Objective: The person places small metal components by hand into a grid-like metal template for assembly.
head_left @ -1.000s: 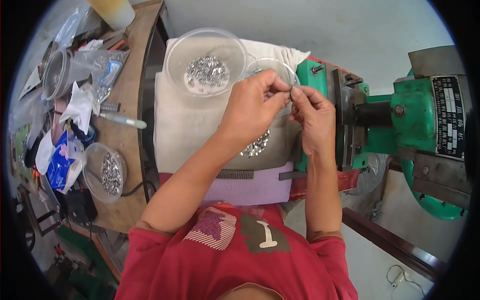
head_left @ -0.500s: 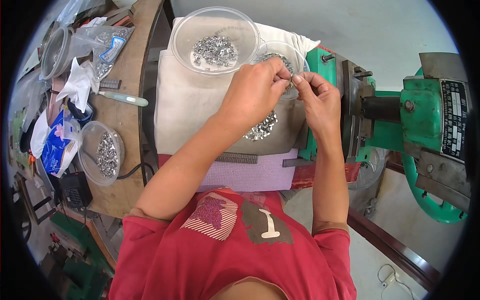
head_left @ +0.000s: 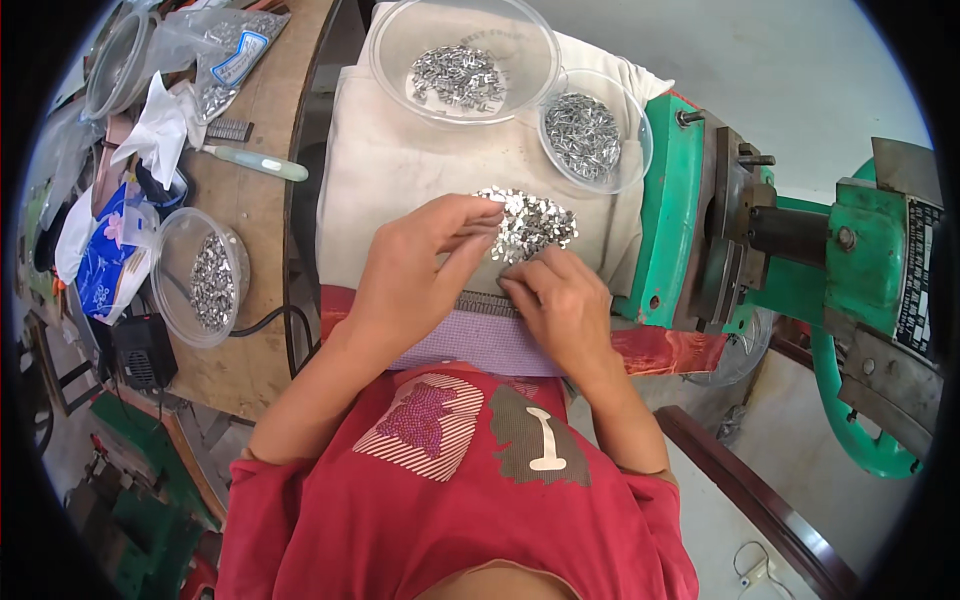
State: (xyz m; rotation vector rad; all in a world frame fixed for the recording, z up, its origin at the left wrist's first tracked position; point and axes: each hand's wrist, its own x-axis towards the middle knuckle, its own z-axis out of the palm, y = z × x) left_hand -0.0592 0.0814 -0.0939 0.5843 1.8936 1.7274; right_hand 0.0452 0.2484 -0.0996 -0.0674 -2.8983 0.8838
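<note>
Loosely, the left hand (head_left: 420, 260) gaped slightly; the right hand (head_left: 562, 302) (hold unclear) touched the ridged strip (head_left: 485, 303), metal pieces (head_left: 535, 222) just beyond.

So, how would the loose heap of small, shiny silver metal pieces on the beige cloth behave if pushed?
The silver heap would probably spread and scatter, having no container around it. Many of its pieces look flattish, so they'd likely slide rather than roll. Their shine suggests smooth, perhaps slippery surfaces.

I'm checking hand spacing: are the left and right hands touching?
Apart. The head view shows a plain gap between the left hand and right hand, with small metal pieces and beige cloth visible in it.
</note>
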